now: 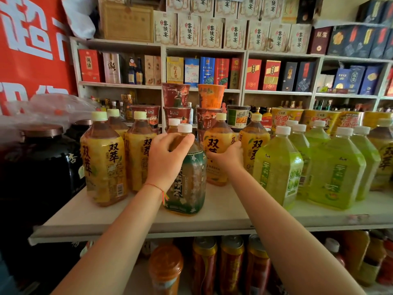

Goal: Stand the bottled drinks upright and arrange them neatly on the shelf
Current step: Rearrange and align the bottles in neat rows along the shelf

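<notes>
A dark-green-labelled tea bottle [189,186] with a white cap stands upright at the middle front of the white shelf [223,218]. My left hand [165,156] grips its shoulder just under the cap. My right hand [228,156] holds the side of a yellow-labelled tea bottle [217,150] standing right behind and to the right. More yellow tea bottles [105,162] stand upright at the left, and another [254,141] sits beside my right hand. Light green tea bottles [276,169] stand in rows at the right.
A dark ceramic jar [40,162] sits at the shelf's left end. Instant noodle cups [176,96] are stacked behind the bottles, with boxed liquor on the back shelves. Cans and orange bottles [165,267] fill the lower shelf under my arms.
</notes>
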Demonstrator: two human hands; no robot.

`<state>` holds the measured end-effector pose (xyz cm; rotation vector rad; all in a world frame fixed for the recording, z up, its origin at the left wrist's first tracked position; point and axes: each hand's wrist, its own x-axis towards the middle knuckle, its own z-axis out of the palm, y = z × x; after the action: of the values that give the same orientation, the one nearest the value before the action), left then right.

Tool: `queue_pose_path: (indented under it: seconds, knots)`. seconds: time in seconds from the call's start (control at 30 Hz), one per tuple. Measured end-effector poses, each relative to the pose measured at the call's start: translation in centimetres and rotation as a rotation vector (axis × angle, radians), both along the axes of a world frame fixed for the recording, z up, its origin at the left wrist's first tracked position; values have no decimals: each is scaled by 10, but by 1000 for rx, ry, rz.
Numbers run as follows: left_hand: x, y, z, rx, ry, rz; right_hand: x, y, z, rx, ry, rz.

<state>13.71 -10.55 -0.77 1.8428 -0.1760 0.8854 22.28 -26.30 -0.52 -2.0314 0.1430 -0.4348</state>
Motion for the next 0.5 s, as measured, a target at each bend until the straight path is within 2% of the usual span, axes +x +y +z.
queue_pose_path:
  seconds: [0.1, 0.2, 0.33, 0.5]
  knots:
    - [-1, 0, -2, -24, 7, 5, -2, -1, -4, -101, 49, -47]
    - [-4, 0, -8, -112, 49, -16, -4, -2, -8, 8, 35, -4]
    - [-17, -1, -18, -363, 200, -121, -19, -6, -12, 90, -62, 35]
    - [-16, 11, -24, -324, 308, -246, -53, -18, -5, 144, -294, 6]
